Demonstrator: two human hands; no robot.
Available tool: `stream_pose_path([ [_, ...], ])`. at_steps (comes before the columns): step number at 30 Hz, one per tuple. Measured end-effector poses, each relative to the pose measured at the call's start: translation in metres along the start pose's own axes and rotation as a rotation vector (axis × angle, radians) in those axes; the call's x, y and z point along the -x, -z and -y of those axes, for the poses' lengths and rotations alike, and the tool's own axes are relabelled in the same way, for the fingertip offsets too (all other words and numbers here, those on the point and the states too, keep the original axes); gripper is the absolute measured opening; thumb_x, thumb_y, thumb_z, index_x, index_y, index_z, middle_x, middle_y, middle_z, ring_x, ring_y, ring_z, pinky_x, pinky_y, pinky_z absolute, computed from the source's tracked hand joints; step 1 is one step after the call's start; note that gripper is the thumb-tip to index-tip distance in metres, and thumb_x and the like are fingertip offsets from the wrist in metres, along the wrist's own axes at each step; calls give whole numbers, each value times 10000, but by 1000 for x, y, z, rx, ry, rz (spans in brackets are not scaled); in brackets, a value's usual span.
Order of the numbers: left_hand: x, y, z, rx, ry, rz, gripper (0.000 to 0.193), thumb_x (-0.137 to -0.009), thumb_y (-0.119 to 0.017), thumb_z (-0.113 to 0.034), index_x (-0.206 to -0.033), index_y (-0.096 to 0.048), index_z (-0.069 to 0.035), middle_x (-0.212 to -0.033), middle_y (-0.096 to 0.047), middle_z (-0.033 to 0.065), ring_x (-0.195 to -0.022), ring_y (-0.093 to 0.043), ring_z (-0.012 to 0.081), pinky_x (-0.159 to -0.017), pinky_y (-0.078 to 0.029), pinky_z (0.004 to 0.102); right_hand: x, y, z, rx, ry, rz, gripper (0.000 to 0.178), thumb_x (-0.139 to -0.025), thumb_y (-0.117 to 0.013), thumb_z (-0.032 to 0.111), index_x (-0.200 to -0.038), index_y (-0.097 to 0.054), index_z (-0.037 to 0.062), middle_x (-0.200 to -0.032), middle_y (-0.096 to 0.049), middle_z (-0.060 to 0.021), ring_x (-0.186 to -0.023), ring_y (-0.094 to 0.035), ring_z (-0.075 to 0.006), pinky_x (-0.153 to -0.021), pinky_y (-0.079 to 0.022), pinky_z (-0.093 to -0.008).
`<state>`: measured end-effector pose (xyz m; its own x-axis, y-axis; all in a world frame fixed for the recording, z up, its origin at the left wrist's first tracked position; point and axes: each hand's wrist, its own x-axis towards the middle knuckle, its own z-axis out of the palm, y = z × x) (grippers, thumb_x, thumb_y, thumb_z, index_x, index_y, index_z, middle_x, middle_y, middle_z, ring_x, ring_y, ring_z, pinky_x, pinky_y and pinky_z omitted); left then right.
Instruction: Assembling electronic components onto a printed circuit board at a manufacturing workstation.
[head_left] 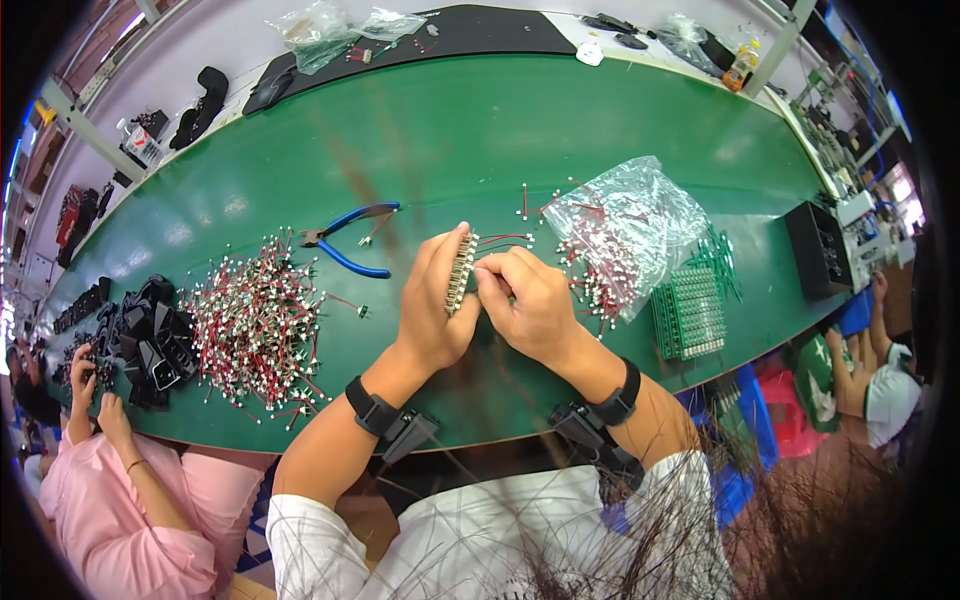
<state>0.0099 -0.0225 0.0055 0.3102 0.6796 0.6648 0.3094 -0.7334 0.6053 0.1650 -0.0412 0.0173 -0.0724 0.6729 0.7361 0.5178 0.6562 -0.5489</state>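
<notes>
My left hand (432,300) grips a narrow panel of small circuit boards (461,273), held on edge with a row of pale connectors facing right. Close against it, my right hand (527,303) is closed in a pinch. Thin red and black wires with white plugs (510,240) stick out just above its fingers; whether the fingertips hold one of them is hidden. Left of my hands lies a big heap of short red and black wires with white plugs (258,325). Blue-handled cutting pliers (350,240) rest with handles spread beyond it.
To the right, a clear plastic bag (640,215) lies with more wires (603,262) spilling from it. Stacked green circuit board panels (690,313) and thin green strips (715,262) sit beside a black bin (818,250). Black plastic parts (155,340) are at left, near a co-worker in pink (130,510).
</notes>
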Motion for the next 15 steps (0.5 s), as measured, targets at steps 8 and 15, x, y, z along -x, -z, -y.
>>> stream_pose_path([
  [8, 0, -1, -1, 49, 57, 19, 630, -757, -542, 54, -1383, -478, 82, -1226, -558, 228, -1062, -588, 335, -957, -464, 379, -2, 2, -1, 103, 118, -6, 111, -821, -699, -31, -903, -640, 16, -711, -592, -84, -530, -602, -227, -466, -471, -337],
  [15, -1, 0, -2, 57, 48, 39, 654, -761, -566, 46, -1405, -456, 79, -1235, -550, 227, -1075, -583, 333, -963, -460, 382, -1, 3, -1, 73, 69, 8, 128, -808, -692, -38, -911, -638, 14, -724, -599, -90, -545, -613, -232, -484, -490, -327],
])
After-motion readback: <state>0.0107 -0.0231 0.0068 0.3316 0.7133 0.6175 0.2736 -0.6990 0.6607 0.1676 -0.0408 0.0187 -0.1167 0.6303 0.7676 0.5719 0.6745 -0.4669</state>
